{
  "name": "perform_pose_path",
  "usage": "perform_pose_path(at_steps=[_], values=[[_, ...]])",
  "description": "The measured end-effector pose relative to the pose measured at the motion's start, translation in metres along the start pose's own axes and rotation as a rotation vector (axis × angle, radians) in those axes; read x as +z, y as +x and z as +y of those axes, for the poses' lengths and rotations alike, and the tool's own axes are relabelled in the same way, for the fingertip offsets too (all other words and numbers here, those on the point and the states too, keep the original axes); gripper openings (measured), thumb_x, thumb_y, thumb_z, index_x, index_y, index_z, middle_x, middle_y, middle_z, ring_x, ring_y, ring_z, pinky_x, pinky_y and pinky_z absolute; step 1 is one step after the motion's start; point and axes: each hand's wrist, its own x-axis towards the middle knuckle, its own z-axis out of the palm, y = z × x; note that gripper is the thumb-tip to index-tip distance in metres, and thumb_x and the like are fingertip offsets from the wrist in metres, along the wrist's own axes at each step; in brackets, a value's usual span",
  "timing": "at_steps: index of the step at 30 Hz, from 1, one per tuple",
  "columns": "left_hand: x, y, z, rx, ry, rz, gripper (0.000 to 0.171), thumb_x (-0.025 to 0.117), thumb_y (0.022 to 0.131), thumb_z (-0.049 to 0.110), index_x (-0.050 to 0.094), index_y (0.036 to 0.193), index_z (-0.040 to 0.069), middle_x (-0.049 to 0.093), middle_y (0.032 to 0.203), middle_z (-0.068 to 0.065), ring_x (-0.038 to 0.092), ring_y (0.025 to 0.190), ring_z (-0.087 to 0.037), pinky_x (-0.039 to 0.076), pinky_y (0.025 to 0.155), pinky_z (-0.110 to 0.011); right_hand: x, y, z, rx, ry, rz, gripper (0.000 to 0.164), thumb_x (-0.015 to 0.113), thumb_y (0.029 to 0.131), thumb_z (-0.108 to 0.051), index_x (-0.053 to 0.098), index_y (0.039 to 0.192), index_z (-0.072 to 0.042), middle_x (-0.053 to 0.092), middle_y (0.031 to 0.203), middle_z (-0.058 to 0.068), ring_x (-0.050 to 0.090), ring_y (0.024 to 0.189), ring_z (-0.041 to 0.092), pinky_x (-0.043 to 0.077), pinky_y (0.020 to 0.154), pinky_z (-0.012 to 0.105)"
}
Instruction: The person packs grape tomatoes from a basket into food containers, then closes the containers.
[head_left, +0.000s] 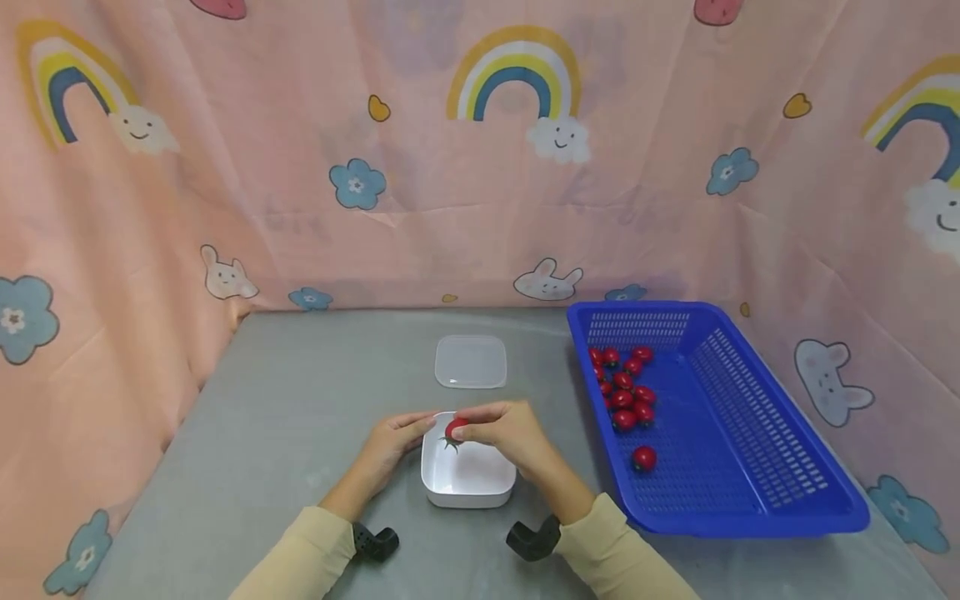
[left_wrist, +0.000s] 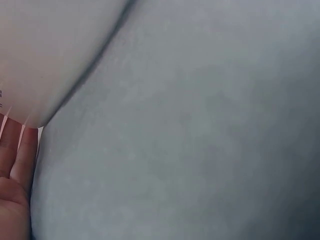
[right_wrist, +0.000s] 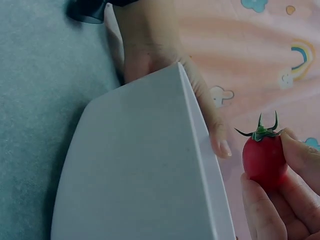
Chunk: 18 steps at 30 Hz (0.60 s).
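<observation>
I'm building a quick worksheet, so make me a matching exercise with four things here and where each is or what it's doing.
1. Translucent lid
2. Blue basket
3. White box
4. Right hand's fingers

A. left hand at its side
B. pinching one tomato
C. lying on the table beyond the white box
D. several tomatoes inside

Pairs: 1-C, 2-D, 3-A, 4-B

A plump red cherry tomato (head_left: 455, 428), crowned with spiky green sepals, is pinched in midair over a white box (head_left: 468, 501), clear of the rim, and I can see its leafy end facing the box's near side. The box, a shallow square with rounded corners and smooth walls, sits upright, open-topped, on the grey desk (head_left: 322, 400).
</observation>
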Motion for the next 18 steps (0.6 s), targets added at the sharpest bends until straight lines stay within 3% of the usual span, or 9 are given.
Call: perform_pose_path(at_steps=[6, 11, 18], values=[[-0.001, 0.001, 0.000, -0.010, 0.016, 0.001, 0.038, 0.068, 0.093, 0.016, 0.066, 0.122, -0.008, 0.072, 0.120, -0.010, 0.068, 0.096, 0.000, 0.054, 0.086, -0.019, 0.003, 0.000, 0.000, -0.013, -0.031, 0.000, 0.031, 0.087, 0.074, -0.016, 0.079, 0.101, -0.003, 0.078, 0.097, 0.011, 0.068, 0.083, 0.011, 0.055, 0.075, 0.027], [-0.001, 0.003, 0.003, -0.015, 0.006, -0.014, 0.040, 0.067, 0.093, 0.015, 0.064, 0.124, -0.009, 0.071, 0.122, -0.012, 0.068, 0.096, 0.000, 0.054, 0.087, -0.019, 0.006, 0.006, 0.001, -0.024, -0.062, 0.002, 0.031, 0.087, 0.074, -0.019, 0.079, 0.101, -0.006, 0.078, 0.097, 0.009, 0.069, 0.085, 0.011, 0.052, 0.076, 0.027], [-0.003, 0.002, 0.001, -0.003, -0.009, -0.045, 0.041, 0.065, 0.094, 0.014, 0.061, 0.126, -0.012, 0.073, 0.117, -0.004, 0.068, 0.094, 0.001, 0.053, 0.087, -0.019, 0.012, 0.006, 0.005, -0.030, -0.048, -0.027, 0.032, 0.087, 0.074, -0.017, 0.079, 0.102, -0.004, 0.078, 0.097, 0.011, 0.070, 0.082, 0.012, 0.053, 0.076, 0.026]])
